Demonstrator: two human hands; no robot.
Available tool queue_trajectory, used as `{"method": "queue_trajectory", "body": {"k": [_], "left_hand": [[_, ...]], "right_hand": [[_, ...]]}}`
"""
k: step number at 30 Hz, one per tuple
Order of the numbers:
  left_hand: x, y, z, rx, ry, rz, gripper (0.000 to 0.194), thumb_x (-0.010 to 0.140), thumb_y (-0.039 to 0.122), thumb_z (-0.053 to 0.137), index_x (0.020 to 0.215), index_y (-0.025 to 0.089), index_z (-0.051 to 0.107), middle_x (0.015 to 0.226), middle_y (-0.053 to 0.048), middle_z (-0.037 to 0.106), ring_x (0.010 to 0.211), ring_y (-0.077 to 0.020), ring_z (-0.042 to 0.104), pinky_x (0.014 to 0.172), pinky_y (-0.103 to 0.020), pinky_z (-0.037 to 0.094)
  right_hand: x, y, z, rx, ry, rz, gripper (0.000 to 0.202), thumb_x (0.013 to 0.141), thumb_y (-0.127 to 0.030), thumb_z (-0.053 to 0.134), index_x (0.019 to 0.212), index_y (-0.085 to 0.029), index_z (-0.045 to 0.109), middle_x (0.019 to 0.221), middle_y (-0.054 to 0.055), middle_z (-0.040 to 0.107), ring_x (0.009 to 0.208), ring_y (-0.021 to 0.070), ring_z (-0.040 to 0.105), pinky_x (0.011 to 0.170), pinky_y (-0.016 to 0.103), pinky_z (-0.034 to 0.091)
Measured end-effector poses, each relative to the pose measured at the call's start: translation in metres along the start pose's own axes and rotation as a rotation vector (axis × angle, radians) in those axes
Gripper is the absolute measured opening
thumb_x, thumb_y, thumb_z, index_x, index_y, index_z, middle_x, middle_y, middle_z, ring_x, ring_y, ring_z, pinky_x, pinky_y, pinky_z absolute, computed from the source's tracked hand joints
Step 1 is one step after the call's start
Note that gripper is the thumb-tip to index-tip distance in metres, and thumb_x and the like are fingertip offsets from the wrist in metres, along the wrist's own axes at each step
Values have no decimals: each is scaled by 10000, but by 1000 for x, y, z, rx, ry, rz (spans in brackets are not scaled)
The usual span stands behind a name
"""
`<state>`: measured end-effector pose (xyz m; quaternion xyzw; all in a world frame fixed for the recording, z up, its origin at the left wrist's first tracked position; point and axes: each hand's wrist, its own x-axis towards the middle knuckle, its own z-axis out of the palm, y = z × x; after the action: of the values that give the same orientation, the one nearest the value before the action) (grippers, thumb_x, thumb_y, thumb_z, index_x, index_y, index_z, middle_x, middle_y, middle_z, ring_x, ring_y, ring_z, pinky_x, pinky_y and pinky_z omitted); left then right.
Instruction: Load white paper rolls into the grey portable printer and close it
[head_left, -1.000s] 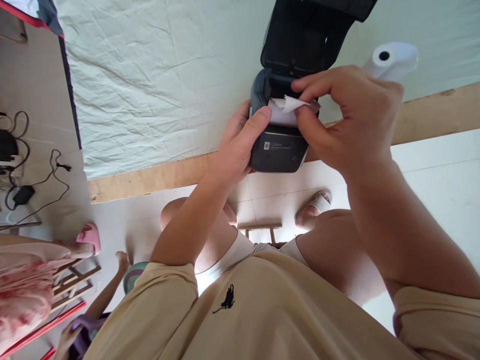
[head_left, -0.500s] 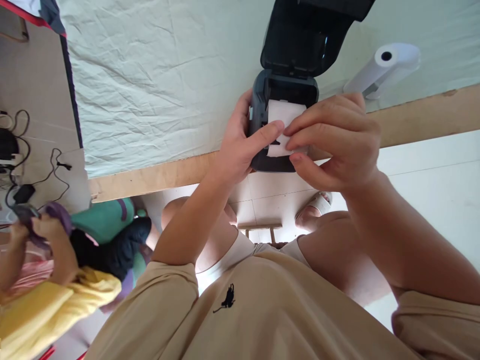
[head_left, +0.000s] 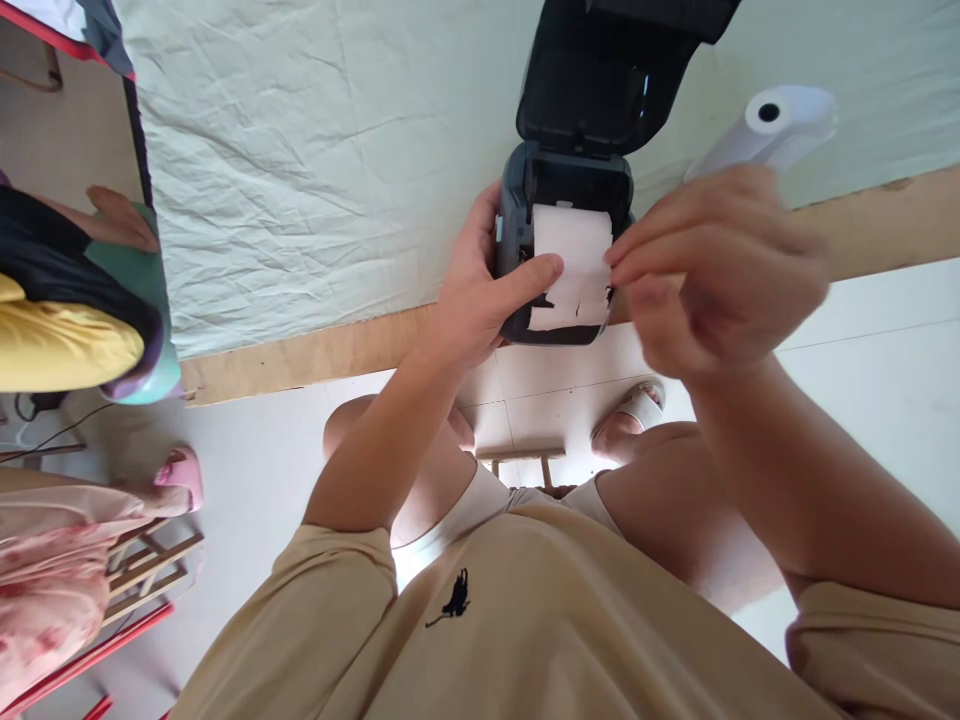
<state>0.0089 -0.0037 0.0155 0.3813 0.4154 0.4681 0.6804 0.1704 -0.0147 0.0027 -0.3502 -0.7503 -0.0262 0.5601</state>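
Observation:
A small dark grey receipt printer (head_left: 514, 225) sits near the table's front edge, its black lid (head_left: 600, 80) swung up and back. My left hand (head_left: 480, 280) grips its left side, with the thumb lying over the white paper (head_left: 576, 245) in the bay. That paper has a torn, ragged front edge with dark gaps. My right hand (head_left: 724, 265) is blurred by motion at the printer's right side. Its fingertips reach the paper's right edge, thumb apart from the fingers; whether they touch is unclear. Behind it stands a white paper roll (head_left: 791, 115) with a black core hole, partly hidden.
A wrinkled pale green cloth (head_left: 322, 170) covers the table, whose wooden edge (head_left: 315, 355) runs along the front. At left, a person in yellow (head_left: 60, 335) and someone in pink patterned clothing (head_left: 52, 590) are close by. A wooden stool (head_left: 154, 570) stands there.
My right hand has drawn back to the right from over the paper, uncovering it. The paper's loose end lies lower over the printer's front. At left, the person in yellow has shifted.

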Motion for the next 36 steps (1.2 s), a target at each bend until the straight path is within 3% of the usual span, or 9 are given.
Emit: {"method": "queue_trajectory", "body": {"k": [3,5,7,9,13,16,20,30,36], "left_hand": [[0,0,-1,0,-23,14,397,633,252,726,1005,268,585,955,-10,620,837,-155,643,687,-270,519],[1,0,-2,1,-60,12,409,631,232,722,1016,256,587,942,-10,624,830,-145,639,686,-256,522],[1,0,-3,-7,-88,15,428,620,205,723,1026,238,589,938,-10,627,830,-133,635,702,-244,522],[2,0,-3,-23,-84,22,424,619,187,717,1023,226,593,921,-3,626,800,-115,623,693,-235,519],[1,-1,-4,-20,-55,15,420,632,170,704,1030,248,598,856,23,610,698,-87,597,609,-225,487],[1,-2,-5,-34,-78,19,460,623,188,744,1052,254,592,917,11,634,757,-106,641,648,-240,521],[0,-2,-4,-71,-72,11,405,677,274,745,1043,254,574,962,-4,635,791,-130,651,632,-262,535],[-3,8,8,-66,3,-69,239,749,357,673,933,251,561,721,10,549,512,-93,513,415,-226,413],[-1,5,5,-39,-46,-75,258,799,382,627,1019,263,561,796,-17,625,629,-144,646,477,-239,461]], "right_hand": [[2,5,-4,-34,86,155,178,836,-360,546,976,-274,613,984,28,672,938,209,643,702,387,475],[2,8,-6,-20,36,298,419,825,-455,561,1213,-298,555,1327,53,562,1176,265,584,766,404,498],[2,12,-6,27,-57,359,586,832,-519,550,1372,-337,416,1507,36,411,1302,277,516,840,410,509],[1,15,-5,76,-64,338,608,851,-581,502,1398,-369,346,1469,25,446,1294,257,530,858,400,510],[-2,16,-2,123,2,416,451,896,-609,402,1263,-363,489,1225,26,578,1116,222,605,868,404,491],[-6,17,0,191,-174,460,464,854,-585,518,1249,-340,517,1228,36,589,1073,215,600,874,387,496],[-13,21,3,349,-352,590,581,826,-562,595,1342,-371,408,1222,18,567,858,136,585,699,295,505],[-17,29,5,491,-336,678,702,736,-587,710,1331,-381,402,1177,29,555,730,89,533,530,218,457],[-15,26,3,519,-370,714,671,765,-526,705,1333,-391,375,1189,24,526,732,82,529,504,201,462]]}}
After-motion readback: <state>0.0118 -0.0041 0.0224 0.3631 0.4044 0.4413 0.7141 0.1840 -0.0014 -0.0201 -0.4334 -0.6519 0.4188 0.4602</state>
